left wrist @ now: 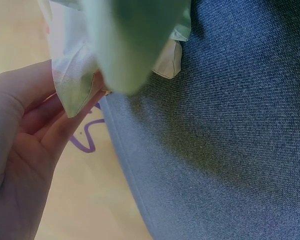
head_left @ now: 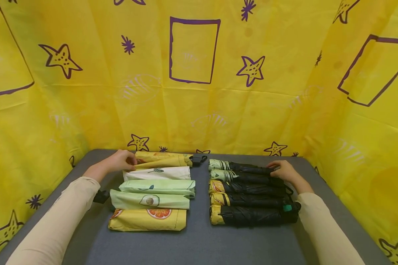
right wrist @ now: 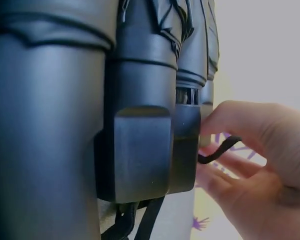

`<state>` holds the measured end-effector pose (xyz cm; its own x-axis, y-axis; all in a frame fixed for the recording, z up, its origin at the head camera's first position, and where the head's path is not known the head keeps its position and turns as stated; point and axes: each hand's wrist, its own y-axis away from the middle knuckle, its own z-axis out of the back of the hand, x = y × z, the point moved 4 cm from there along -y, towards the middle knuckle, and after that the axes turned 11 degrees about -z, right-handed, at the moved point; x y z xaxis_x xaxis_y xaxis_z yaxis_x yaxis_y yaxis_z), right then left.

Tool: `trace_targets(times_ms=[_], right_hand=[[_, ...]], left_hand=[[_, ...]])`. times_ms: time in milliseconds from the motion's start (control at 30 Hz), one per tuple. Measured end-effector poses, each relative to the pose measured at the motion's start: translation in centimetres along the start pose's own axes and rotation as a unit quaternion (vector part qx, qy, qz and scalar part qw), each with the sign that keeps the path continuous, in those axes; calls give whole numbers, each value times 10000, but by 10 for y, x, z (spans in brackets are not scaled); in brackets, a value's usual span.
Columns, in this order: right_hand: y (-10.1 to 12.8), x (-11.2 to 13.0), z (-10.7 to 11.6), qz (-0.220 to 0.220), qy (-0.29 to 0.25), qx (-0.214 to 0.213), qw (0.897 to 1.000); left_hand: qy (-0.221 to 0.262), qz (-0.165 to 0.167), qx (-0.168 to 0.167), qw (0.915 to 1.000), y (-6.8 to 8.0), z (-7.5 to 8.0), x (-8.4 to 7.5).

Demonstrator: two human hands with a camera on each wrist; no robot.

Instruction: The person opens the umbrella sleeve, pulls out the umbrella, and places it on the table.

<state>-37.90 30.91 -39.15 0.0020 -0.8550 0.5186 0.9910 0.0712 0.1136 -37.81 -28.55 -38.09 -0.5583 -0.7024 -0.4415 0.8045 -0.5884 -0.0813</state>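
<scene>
Folded umbrellas lie in two rows. At the left end of the back yellow umbrella (head_left: 166,161), my left hand (head_left: 121,161) grips with bent fingers; below it lies a white umbrella (head_left: 166,173) with a leaf print. In the left wrist view, pale fabric corners (left wrist: 75,95) partly hide the fingertips of that hand (left wrist: 25,135). My right hand (head_left: 283,170) holds the handle end of the rearmost black umbrella (head_left: 250,168), which has a pale green striped end. Close by in the right wrist view, black handles (right wrist: 142,155) stand beside my thumb and fingers (right wrist: 230,120).
Nearer on the left lie two light green umbrellas (head_left: 152,186) and a yellow orange-print one (head_left: 166,219). More black umbrellas (head_left: 252,216) with yellow or green ends line the right. A grey tabletop (head_left: 199,243) bears everything; a yellow patterned curtain (head_left: 192,110) surrounds it.
</scene>
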Motion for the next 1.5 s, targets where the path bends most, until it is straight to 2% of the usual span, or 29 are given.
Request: trace_targets(times_ms=[200, 500, 633, 767, 967, 1067, 1300, 1500], right_hand=[[0, 9, -7, -82, -110, -79, 9999], [-13, 43, -26, -75, -482, -1065, 9931], [-19, 62, -35, -87, -879, -1255, 9882], [-22, 82, -44, -74, -1389, -1142, 9837], [-24, 116, -63, 153, -1862, -885, 9784], [-23, 130, -73, 241, -2062, -768, 9752], [-20, 158, -92, 321, -2719, -366, 9611], [-22, 178, -109, 376, -3026, -5, 9524]], left_hand=[[60, -15, -35, 10000, 1, 1, -2], [12, -147, -281, 9995, -4, 5, -4], [-116, -165, -507, 9985, -7, 9, -7], [-370, -68, -667, 9971, -10, 15, -8], [-718, 157, -599, 9955, -12, 18, -5], [-851, 158, -591, 9945, -13, 19, -2], [-777, 235, -554, 9952, -17, 23, 2], [-647, 322, -425, 9965, -21, 24, 2]])
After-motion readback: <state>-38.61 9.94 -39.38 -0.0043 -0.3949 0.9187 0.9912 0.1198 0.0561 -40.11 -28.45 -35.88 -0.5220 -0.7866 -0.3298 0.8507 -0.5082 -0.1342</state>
